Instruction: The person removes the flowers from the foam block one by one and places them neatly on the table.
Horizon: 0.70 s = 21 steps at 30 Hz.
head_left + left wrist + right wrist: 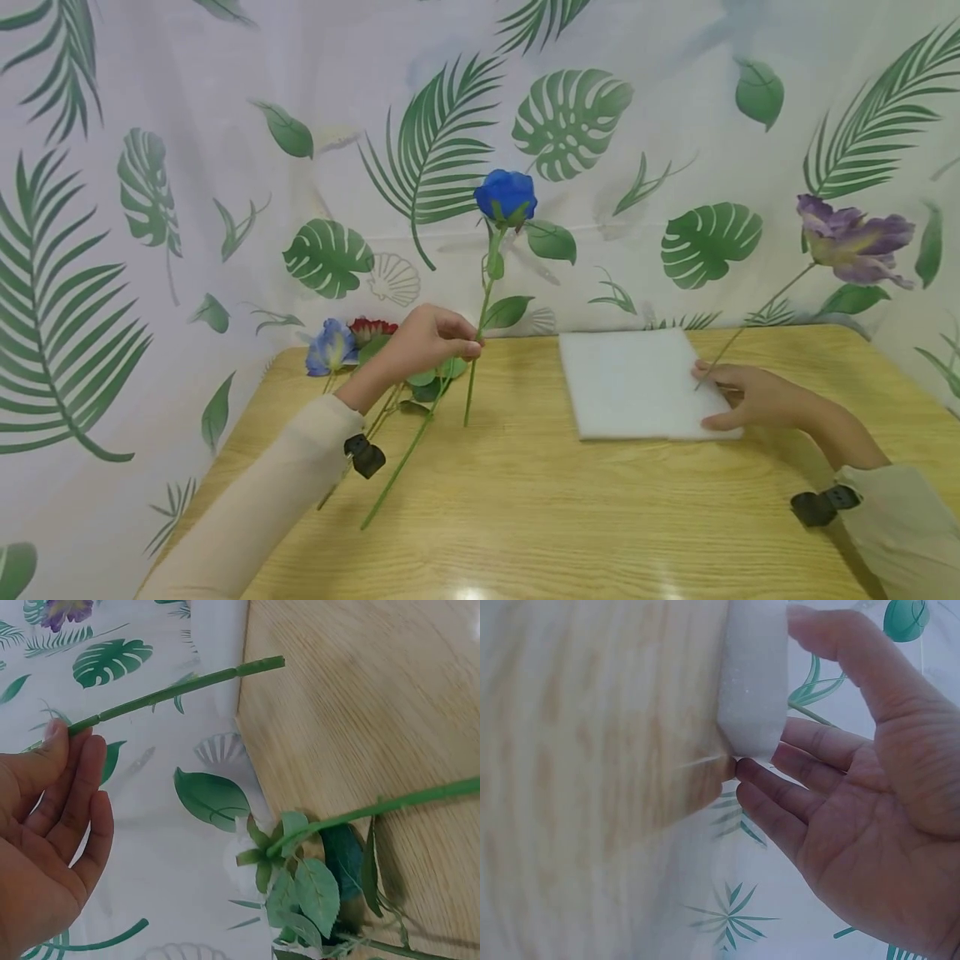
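My left hand (438,337) pinches the green stem of a blue rose (507,198) between thumb and fingertips. The rose stands upright, bloom up, its stem end hanging over the table's middle; the left wrist view shows the stem's lower part (172,691). My right hand (765,404) holds the right edge of a white foam block (630,387), thumb and fingers spread along it. A purple flower (855,237) leans up to the right, the foot of its stem at the block beside my index fingertip. The right wrist view shows fingers around the foam block's edge (754,682).
Left of the block, several more flowers lie on the wooden table (562,517): a pale blue one (330,347), a red one (372,329) and long green stems (397,467). A leaf-printed cloth (450,100) hangs behind the table.
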{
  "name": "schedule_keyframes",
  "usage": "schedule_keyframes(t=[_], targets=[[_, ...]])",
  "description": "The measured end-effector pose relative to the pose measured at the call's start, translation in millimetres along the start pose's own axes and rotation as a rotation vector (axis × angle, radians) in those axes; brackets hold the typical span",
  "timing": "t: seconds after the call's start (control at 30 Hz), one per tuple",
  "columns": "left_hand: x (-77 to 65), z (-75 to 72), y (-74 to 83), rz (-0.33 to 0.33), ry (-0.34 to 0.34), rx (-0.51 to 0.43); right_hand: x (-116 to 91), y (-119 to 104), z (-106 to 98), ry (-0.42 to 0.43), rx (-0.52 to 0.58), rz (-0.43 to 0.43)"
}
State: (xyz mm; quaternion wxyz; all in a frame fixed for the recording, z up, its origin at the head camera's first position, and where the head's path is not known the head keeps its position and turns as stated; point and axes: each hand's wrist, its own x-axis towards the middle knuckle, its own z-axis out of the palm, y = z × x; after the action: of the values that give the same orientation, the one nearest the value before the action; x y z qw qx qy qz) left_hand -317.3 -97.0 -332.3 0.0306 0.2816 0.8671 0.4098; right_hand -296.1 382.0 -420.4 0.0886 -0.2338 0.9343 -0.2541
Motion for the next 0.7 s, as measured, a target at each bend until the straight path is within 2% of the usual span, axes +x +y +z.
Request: schedule_keyframes(t=[0.3, 0.53, 0.7], targets=[[-12.1, -3.0, -13.7, -0.106, -0.042, -0.016, -1.1, -3.3, -1.3, -0.016, 0.013, 0.008], [-22.0, -3.4, -23.4, -0.066, -0.078, -0.008, -1.8, -5.1, -1.6, -0.011, -0.007, 0.018], [-28.9, -3.8, -29.6, -0.079, -0.109, 0.007, -1.0, -4.8, -0.6, -0.002, -0.013, 0.005]])
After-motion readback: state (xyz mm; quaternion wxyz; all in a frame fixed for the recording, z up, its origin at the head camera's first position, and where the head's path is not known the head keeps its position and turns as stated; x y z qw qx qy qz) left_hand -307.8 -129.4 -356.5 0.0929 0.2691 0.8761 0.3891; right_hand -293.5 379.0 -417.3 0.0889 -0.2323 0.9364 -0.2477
